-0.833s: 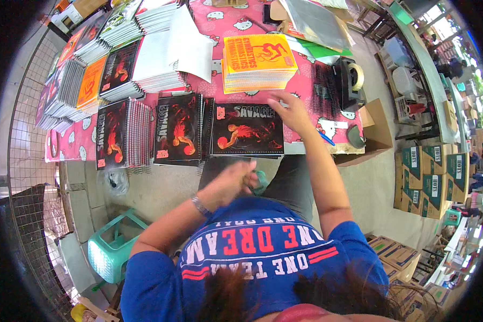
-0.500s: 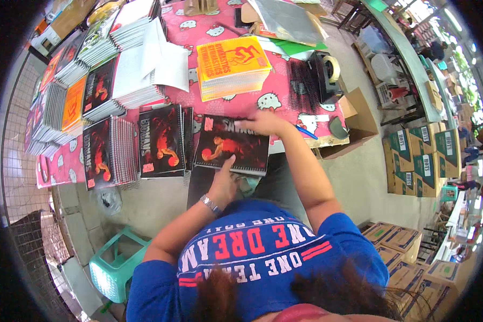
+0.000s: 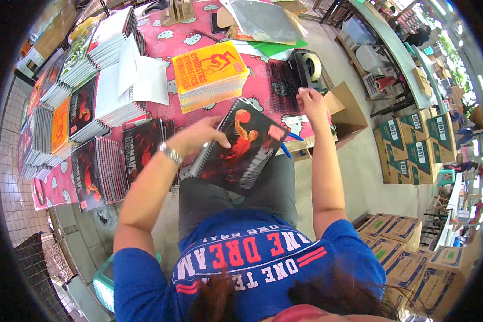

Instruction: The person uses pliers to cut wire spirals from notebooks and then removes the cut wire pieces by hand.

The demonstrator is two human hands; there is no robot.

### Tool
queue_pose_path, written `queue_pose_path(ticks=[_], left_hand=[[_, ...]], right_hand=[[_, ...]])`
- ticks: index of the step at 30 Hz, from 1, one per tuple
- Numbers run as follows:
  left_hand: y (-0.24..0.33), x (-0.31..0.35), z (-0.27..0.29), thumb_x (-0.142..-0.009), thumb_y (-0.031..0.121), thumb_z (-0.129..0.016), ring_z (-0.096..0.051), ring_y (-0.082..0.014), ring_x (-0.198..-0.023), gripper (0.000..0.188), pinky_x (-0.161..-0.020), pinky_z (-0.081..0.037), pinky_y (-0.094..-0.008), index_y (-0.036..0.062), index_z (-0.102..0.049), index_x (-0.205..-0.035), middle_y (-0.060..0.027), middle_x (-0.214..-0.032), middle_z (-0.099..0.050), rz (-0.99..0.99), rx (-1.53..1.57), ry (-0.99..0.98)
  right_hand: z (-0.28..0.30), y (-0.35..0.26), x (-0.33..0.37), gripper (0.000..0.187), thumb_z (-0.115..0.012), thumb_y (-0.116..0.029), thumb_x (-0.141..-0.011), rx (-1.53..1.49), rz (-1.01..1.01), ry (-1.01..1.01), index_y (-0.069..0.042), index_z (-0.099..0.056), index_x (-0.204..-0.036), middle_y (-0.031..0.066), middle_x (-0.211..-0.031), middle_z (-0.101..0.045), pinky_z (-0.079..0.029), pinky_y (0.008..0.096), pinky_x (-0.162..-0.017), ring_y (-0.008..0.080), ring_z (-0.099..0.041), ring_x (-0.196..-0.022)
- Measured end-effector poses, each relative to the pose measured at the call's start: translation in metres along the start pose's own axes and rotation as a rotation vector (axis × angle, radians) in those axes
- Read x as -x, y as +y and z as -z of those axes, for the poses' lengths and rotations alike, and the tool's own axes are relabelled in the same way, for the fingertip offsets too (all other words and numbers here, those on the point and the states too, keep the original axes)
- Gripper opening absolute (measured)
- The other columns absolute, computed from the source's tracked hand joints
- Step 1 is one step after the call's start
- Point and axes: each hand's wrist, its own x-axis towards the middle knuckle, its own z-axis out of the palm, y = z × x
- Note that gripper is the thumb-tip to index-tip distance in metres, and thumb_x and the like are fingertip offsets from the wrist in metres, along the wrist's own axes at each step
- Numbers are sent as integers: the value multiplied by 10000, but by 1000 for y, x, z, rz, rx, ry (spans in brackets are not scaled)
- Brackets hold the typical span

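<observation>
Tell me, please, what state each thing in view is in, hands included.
Left hand: gripping the black basketball-player notebook by its spiral side
Right hand: off that notebook, fingers partly curled
Black basketball-player notebook: closed, in hand
Yellow gymnast-cover notebooks: closed, stacked
White sheet: bent upward
Tape dispenser: loaded with a roll
Cardboard box: open
Brown-and-green cartons: stacked

Bright, fairly even light — white glare toward the right rim — fisheye-bent edges, black corners.

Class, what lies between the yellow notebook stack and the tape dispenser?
In the head view, black coils lie on the pink cloth between the yellow notebook stack and tape dispenser.
</observation>
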Motion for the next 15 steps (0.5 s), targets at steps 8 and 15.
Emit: queue_pose_path(ticks=[8, 15], left_hand=[[8, -65, 38, -603, 257, -794, -586, -339, -1173, 719, -1003, -437, -394, 17, -628, -1260, -214, -1241, -636, 171, -1024, -89], [-11, -55, 22, -697, 75, -631, -657, -385, -981, 308, -837, -529, -451, 5, -701, -988, -228, -989, -688, -174, -1191, 273]], right_hand=[[-101, 36, -45, 348, -721, -311, -827, 653, 345, 62, -18, -641, -995, 226, -1085, -603, -538, 503, -803, 437, -639, -939], [-75, 37, -53, 307, -705, -226, -744, 475, 239, 148, -33, -720, -982, 191, -868, -711, -553, 440, -791, 355, -698, -856]])
